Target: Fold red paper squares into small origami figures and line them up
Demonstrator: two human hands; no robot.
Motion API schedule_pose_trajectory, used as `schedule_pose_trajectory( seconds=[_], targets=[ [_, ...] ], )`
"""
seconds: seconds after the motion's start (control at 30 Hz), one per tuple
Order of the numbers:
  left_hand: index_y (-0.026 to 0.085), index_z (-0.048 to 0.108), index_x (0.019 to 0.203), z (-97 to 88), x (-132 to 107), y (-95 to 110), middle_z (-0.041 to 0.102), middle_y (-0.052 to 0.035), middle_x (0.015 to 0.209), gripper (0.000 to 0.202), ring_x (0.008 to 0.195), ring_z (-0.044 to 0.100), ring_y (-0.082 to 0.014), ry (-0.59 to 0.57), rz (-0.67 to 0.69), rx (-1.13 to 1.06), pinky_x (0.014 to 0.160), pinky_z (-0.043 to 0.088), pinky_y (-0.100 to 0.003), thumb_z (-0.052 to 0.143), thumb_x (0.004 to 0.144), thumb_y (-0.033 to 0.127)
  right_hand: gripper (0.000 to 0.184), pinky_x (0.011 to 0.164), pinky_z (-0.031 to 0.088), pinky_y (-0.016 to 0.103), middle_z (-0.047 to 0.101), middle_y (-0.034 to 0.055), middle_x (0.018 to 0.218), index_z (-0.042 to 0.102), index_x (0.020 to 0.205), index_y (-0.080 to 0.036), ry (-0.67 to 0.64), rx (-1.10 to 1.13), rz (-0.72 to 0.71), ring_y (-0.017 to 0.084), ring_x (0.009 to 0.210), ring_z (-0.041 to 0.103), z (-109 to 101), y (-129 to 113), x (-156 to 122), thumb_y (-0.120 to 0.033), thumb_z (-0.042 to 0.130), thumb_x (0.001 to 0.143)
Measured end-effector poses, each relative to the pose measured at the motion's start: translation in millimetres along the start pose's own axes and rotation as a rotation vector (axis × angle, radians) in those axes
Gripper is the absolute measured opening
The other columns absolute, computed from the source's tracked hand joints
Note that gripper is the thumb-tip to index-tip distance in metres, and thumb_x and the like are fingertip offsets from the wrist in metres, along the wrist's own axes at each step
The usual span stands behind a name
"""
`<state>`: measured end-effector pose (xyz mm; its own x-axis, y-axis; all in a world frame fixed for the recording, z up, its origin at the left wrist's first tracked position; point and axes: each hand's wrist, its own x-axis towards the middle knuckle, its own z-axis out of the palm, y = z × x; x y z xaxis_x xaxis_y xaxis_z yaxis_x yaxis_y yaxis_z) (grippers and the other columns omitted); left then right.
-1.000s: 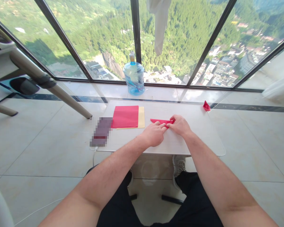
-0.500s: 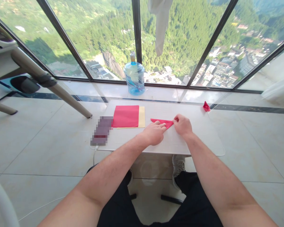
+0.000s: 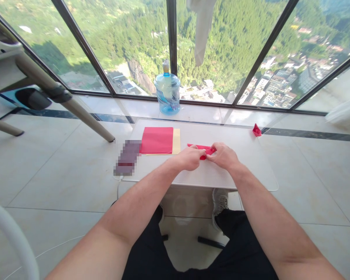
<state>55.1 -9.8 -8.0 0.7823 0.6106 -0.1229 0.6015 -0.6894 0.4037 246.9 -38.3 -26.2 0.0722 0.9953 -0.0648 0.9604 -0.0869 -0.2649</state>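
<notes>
A piece of folded red paper [image 3: 203,147] lies on the low white table between my hands, its long straight edge facing the window. My left hand [image 3: 189,158] is closed at the paper's left and middle, with a fingertip pressing on it. The right corner is pinched between the thumb and fingers of my right hand [image 3: 225,155]. Fingers cover parts of the folds. Off to the left, a stack of red paper sheets [image 3: 157,140] rests on a yellow sheet [image 3: 176,140]. A small red folded-paper piece [image 3: 256,130] stands at the table's far right corner.
The white table [image 3: 245,175] stands before tall windows. A pixelated phone-like object [image 3: 127,157] with a white cable lies at its left. Behind it is a blue water jug [image 3: 167,95]. A slanted metal leg [image 3: 87,118] reaches the floor at the left.
My right thumb has moved in under the paper's right end, which now looks bent inward. My left fingers have curled in more. The view has shifted slightly.
</notes>
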Motion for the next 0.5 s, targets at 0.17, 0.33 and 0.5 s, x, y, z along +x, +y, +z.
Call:
schedule_pose_trajectory(
  seconds=[0.17, 0.33, 0.5],
  targets=[
    [0.018, 0.065, 0.115, 0.7, 0.1, -1.0, 0.069, -0.0103, 0.098, 0.037, 0.106, 0.060, -0.0260, 0.005, 0.004, -0.020, 0.083, 0.051, -0.033, 0.050, 0.081, 0.014, 0.070, 0.060, 0.038, 0.029, 0.063, 0.0064, 0.105, 0.056, 0.100, -0.023, -0.062, -0.006, -0.012, 0.021, 0.085, 0.062, -5.2, -5.6, -2.9, -0.073, 0.076, 0.056],
    [0.020, 0.061, 0.122, 2.2, 0.3, -3.7, 0.068, -0.0103, 0.104, 0.042, 0.102, 0.063, -0.0247, 0.024, -0.045, -0.057, 0.083, 0.050, -0.032, 0.050, 0.082, 0.015, 0.045, 0.059, 0.038, 0.029, 0.065, 0.0042, 0.096, 0.056, 0.089, -0.023, -0.074, 0.092, 0.009, 0.018, 0.078, 0.062, -5.9, -1.4, -0.5, -0.064, 0.066, 0.075],
    [0.020, 0.056, 0.129, 2.6, 0.3, -4.5, 0.067, -0.0127, 0.111, 0.044, 0.101, 0.064, -0.0259, 0.018, -0.080, -0.066, 0.083, 0.051, -0.034, 0.049, 0.085, 0.020, 0.038, 0.059, 0.038, 0.030, 0.068, 0.0041, 0.096, 0.058, 0.088, -0.023, -0.054, 0.060, 0.076, 0.019, 0.077, 0.062, -2.5, 1.1, 6.2, -0.055, 0.072, 0.071]
  ],
)
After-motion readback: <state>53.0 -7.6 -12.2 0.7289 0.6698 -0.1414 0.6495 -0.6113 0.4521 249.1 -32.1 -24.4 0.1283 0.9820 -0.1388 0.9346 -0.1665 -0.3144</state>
